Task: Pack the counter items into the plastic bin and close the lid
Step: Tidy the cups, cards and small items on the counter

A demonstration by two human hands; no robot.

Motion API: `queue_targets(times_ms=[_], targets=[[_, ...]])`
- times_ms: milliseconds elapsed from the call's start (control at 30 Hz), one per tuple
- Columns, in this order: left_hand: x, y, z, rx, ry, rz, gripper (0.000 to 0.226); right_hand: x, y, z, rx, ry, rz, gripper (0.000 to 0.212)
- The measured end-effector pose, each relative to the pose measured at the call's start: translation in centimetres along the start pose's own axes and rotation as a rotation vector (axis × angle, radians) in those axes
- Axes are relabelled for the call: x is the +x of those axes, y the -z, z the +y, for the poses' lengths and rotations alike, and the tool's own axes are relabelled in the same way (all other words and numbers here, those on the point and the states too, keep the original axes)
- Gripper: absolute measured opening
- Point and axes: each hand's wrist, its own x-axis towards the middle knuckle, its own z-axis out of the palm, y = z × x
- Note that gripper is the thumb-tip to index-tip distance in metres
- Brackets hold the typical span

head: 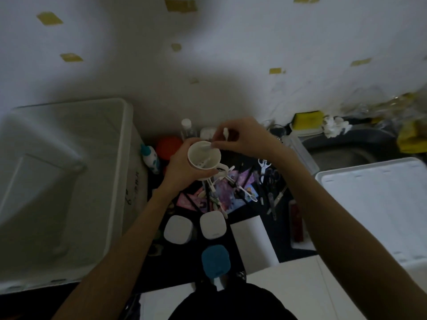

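Note:
My left hand (179,168) grips a white mug (204,158) above the dark counter, its mouth facing up with small white pieces inside. My right hand (245,139) pinches a small white stick-like item (226,134) right over the mug's rim. A large white plastic bin (69,181) stands open at the left. Its white lid (381,204) lies flat at the right. Below the mug lies a heap of brushes, small tools and colourful packets (221,192).
Two white caps (178,229) and a blue brush-like pad (216,259) sit near the front edge beside a white box (251,241). An orange lid (168,145), bottles, scissors (270,176) and a yellow sponge (307,120) by a sink crowd the back.

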Motion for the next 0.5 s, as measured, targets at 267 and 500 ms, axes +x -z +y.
queue_targets(times_ms=[267, 500], targets=[[-1.1, -0.6, 1.4, -0.035, -0.029, -0.035, 0.073, -1.4, 0.3, -1.4, 0.022, 0.001, -0.075, 0.018], [-1.6, -0.5, 2.2, -0.036, -0.044, -0.013, 0.074, -2.2, -0.1, -2.5, 0.121, -0.014, 0.095, 0.018]])
